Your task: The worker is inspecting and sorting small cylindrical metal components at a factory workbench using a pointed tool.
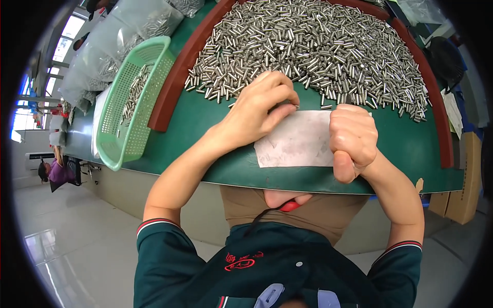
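A big heap of small shiny metal pins covers the far part of the green table, inside a curved reddish-brown rim. My left hand rests at the near edge of the heap, fingers curled with the tips pinched together over a white paper sheet; whether a pin is between them I cannot tell. My right hand is closed in a fist on the sheet's right end, thumb toward me. What the fist encloses is hidden.
A light green perforated plastic basket holding some pins stands at the left of the table. Clear plastic bags of pins lie beyond it. Cardboard boxes stand at the right. Another person sits far left.
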`<move>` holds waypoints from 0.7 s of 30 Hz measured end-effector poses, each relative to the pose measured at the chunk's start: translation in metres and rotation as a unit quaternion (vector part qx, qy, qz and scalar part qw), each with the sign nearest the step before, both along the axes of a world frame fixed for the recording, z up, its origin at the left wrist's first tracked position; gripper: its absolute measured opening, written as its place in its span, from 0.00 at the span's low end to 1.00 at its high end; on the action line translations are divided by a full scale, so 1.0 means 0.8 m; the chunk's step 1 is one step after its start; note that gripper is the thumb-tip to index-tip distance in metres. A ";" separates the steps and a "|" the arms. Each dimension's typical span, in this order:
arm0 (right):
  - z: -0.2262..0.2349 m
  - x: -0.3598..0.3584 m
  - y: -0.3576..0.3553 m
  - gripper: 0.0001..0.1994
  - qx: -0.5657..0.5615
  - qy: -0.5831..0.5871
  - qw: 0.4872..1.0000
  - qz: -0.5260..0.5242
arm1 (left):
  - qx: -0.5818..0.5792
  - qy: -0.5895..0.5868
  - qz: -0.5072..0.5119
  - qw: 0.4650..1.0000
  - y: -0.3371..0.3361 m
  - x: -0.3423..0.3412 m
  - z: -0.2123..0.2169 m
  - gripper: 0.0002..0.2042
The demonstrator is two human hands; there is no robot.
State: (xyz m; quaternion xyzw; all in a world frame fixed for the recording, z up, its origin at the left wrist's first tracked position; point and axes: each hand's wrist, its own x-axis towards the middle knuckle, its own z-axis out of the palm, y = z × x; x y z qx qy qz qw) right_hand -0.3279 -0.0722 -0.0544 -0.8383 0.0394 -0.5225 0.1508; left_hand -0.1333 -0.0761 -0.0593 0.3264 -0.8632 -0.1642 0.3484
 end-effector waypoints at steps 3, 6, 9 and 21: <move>-0.002 0.001 0.001 0.08 0.031 -0.021 0.999 0.002 | 0.348 0.178 0.063 0.918 0.015 -0.004 0.006 0.05; -0.002 0.000 -0.002 0.07 0.063 -0.041 0.997 -0.006 | 0.414 0.219 0.060 0.882 0.015 0.000 -0.001 0.06; -0.001 -0.003 -0.002 0.06 0.088 -0.051 0.995 -0.014 | 0.450 0.227 0.051 0.862 0.013 0.003 0.002 0.05; -0.005 -0.004 0.000 0.07 0.163 -0.080 0.983 -0.024 | 0.545 0.304 0.038 0.780 0.014 0.010 0.009 0.08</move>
